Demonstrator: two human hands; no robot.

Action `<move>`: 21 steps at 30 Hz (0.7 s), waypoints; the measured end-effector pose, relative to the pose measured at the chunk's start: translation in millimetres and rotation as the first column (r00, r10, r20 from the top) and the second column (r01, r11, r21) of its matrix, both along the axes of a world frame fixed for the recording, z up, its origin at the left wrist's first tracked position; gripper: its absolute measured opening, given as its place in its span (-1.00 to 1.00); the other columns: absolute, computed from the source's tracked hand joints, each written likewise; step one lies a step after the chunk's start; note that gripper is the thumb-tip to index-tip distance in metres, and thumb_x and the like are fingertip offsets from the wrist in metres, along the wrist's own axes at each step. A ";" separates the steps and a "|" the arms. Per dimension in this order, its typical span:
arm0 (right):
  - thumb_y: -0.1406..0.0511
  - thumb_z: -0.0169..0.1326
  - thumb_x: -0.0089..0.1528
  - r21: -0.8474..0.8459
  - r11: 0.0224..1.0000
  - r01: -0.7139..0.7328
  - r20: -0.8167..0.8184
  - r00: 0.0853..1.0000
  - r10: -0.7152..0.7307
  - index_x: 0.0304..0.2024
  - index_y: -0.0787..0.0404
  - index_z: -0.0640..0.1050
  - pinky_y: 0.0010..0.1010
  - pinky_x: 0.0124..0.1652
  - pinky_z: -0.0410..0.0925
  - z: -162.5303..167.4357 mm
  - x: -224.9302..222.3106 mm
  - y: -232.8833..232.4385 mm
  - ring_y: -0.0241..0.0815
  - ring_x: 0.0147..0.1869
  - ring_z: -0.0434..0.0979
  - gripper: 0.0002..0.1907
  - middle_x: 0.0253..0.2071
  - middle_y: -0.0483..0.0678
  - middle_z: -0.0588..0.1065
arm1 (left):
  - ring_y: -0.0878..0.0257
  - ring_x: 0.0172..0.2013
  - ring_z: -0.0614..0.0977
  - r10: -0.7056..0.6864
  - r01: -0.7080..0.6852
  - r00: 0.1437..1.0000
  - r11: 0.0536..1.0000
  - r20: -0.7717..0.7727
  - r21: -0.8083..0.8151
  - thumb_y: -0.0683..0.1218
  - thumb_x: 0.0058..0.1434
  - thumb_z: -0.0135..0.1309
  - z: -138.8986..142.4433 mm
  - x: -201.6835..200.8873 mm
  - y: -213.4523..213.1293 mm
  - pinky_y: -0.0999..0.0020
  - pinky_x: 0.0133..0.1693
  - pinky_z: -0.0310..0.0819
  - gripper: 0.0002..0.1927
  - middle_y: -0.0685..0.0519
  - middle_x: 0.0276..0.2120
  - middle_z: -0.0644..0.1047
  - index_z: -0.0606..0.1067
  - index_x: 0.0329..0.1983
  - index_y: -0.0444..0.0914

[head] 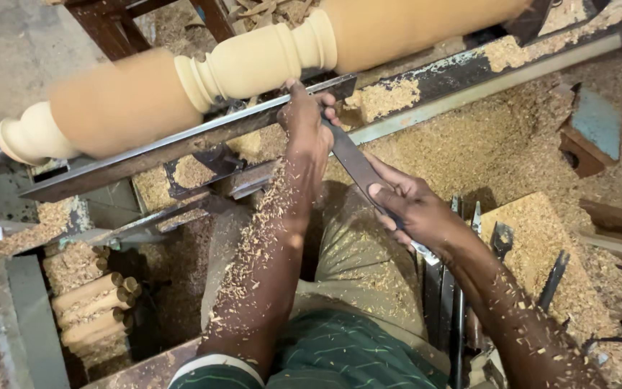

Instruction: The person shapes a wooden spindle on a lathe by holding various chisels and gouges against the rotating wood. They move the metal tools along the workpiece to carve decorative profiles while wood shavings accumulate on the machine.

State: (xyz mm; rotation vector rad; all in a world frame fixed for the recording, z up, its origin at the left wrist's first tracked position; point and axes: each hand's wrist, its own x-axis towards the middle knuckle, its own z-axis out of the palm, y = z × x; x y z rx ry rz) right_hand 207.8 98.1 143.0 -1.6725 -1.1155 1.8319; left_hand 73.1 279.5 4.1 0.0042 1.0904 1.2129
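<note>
Both hands clamp the chisel [358,169]: left hand [307,126] near the spinning spindle [253,61], right hand [415,209] behind. Tip could dig in and kick back.

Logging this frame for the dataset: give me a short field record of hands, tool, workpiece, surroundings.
left hand: grips the front of the long flat chisel, pressed on the metal tool rest
right hand: holds the chisel's rear part
workpiece: pale turned wooden spindle mounted above the rest, partly motion-blurred
chisel tip: at the spindle, exact contact hidden by the left hand
forearms: flecked with wood shavings
surroundings: sawdust heaps; spare metal tools at right; stack of wooden dowels lower left
</note>
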 end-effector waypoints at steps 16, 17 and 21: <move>0.27 -0.05 0.32 0.088 0.982 0.165 -0.046 0.986 -0.161 0.51 -0.20 0.08 -0.56 -0.76 0.19 -18.6 -50.9 -23.5 -0.39 -0.74 0.20 -0.28 -0.65 -0.17 0.40 | 0.29 -0.75 0.28 -0.228 0.227 0.972 0.974 0.053 0.012 0.24 0.40 -0.22 -3.4 -26.8 6.4 0.31 -0.67 0.18 -0.62 0.04 -0.65 0.42 0.27 0.10 -0.04; 0.28 -0.07 0.33 0.109 0.977 0.182 -0.073 0.982 -0.175 0.51 -0.19 0.07 -0.56 -0.77 0.20 -18.7 -56.7 -25.5 -0.39 -0.75 0.21 -0.28 -0.66 -0.17 0.39 | 0.28 -0.75 0.28 -0.252 0.251 0.966 0.968 0.050 0.021 0.26 0.40 -0.22 -5.4 -28.6 6.8 0.30 -0.67 0.19 -0.61 0.04 -0.65 0.42 0.28 0.09 -0.06; 0.28 -0.11 0.35 0.147 0.960 0.236 -0.143 0.966 -0.216 0.52 -0.18 0.02 -0.55 -0.78 0.19 -19.7 -77.9 -32.6 -0.38 -0.77 0.19 -0.28 -0.68 -0.16 0.36 | 0.28 -0.74 0.30 -0.311 0.311 0.950 0.949 0.000 0.048 0.22 0.42 -0.21 -11.8 -36.3 8.4 0.28 -0.66 0.20 -0.64 0.04 -0.63 0.44 0.27 0.09 -0.07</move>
